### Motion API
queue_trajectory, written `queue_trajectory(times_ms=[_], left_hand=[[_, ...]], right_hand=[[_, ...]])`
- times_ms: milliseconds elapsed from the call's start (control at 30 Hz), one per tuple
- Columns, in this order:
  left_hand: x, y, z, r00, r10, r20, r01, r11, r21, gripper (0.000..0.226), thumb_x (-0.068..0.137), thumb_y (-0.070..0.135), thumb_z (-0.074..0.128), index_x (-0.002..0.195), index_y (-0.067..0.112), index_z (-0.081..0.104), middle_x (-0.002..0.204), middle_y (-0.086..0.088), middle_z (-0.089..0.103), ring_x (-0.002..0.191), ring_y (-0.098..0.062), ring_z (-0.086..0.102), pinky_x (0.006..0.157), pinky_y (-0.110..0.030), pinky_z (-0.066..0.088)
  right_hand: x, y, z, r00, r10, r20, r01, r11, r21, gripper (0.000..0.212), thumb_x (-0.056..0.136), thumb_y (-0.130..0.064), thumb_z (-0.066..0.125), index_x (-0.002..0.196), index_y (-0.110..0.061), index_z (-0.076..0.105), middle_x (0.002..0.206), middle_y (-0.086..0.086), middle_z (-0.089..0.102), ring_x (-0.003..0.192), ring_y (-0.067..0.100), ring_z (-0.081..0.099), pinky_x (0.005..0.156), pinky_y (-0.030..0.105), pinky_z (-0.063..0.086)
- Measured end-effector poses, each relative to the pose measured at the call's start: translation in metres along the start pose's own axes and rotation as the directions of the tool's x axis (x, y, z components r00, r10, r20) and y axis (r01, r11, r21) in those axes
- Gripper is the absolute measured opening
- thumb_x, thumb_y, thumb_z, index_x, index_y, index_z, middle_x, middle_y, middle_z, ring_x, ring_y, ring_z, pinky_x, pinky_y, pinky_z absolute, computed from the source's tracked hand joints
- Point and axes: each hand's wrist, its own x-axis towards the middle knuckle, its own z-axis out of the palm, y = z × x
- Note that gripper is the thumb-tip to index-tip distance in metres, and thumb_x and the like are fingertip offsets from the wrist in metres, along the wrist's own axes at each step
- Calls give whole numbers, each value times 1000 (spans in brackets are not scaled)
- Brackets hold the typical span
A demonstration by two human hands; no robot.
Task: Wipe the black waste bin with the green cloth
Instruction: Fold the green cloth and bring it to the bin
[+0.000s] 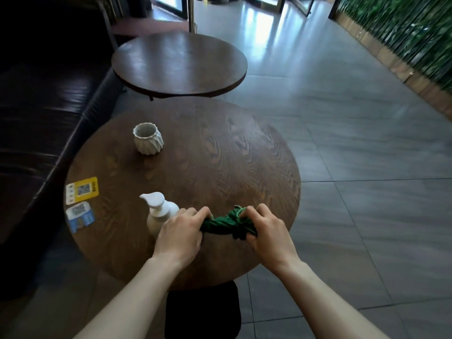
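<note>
The green cloth (pixel 226 225) is bunched and twisted between both hands, just above the near part of a round wooden table (pixel 220 155). My left hand (pixel 182 232) grips its left end and my right hand (pixel 265 228) grips its right end. A black object (pixel 203 311), possibly the waste bin, sits on the floor under the table's near edge between my forearms. Only its top shows.
A white pump bottle (pixel 157 212) stands just left of my left hand. A ribbed white pot (pixel 148 138) sits farther back. Two QR-code stickers (pixel 82 204) lie at the table's left edge. A dark sofa (pixel 44 113) runs along the left. A second round table (pixel 179 64) stands behind.
</note>
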Motion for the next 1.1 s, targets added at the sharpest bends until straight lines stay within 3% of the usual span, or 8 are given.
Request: queue_trajectory(times_ms=[133, 267, 367, 567, 767, 900, 1100], left_hand=[[-26, 10, -51, 998, 30, -53, -29, 999, 25, 37, 83, 11, 62, 112, 35, 57, 94, 7, 62, 97, -24, 58, 68, -35, 35], [-49, 13, -103, 996, 49, -76, -48, 999, 19, 39, 81, 13, 64, 113, 33, 56, 95, 4, 62, 98, -27, 60, 69, -39, 48], [-66, 14, -141, 992, 81, -101, -77, 996, 34, 38, 81, 14, 63, 112, 34, 54, 95, 6, 62, 99, -25, 59, 71, -39, 51], [-103, 25, -194, 976, 104, -190, -94, 994, 64, 35, 80, 17, 61, 109, 35, 53, 91, 7, 62, 93, -22, 57, 64, -33, 41], [-150, 46, -226, 960, 101, -262, -75, 992, 105, 33, 84, 16, 64, 109, 34, 54, 90, 6, 63, 92, -23, 58, 69, -37, 49], [-181, 67, -232, 958, 104, -268, -55, 981, 186, 32, 84, 17, 64, 110, 33, 54, 92, 5, 64, 94, -23, 59, 69, -36, 45], [-220, 91, -234, 962, 98, -256, -27, 963, 266, 45, 84, 14, 65, 124, 31, 56, 97, 3, 66, 98, -25, 60, 74, -39, 49]], right_hand=[[-28, -42, -37, 999, 19, -44, -19, 1000, 0, 40, 83, -11, 74, 120, -24, 62, 106, 0, 53, 91, 29, 63, 73, 38, 51], [-50, -85, -70, 994, 16, -104, -16, 1000, 1, 39, 82, -12, 74, 117, -23, 63, 106, 2, 54, 90, 33, 63, 74, 45, 54], [-65, -114, -94, 988, -3, -152, 1, 1000, -13, 38, 82, -15, 75, 117, -23, 63, 105, 2, 55, 89, 34, 64, 72, 42, 53], [-90, -154, -138, 975, -95, -202, 79, 993, -86, 39, 85, -14, 75, 120, -22, 62, 105, 4, 54, 89, 34, 63, 72, 43, 54], [-122, -171, -165, 946, -218, -239, 208, 976, -66, 33, 86, -17, 78, 116, -20, 64, 104, 4, 57, 86, 32, 63, 70, 41, 54], [-154, -168, -174, 940, -260, -221, 251, 966, -68, 35, 86, -19, 78, 118, -20, 63, 105, 5, 56, 88, 32, 63, 73, 43, 55], [-186, -157, -183, 925, -315, -212, 308, 949, -66, 36, 87, -18, 76, 120, -19, 62, 107, 6, 56, 88, 33, 62, 74, 45, 55]])
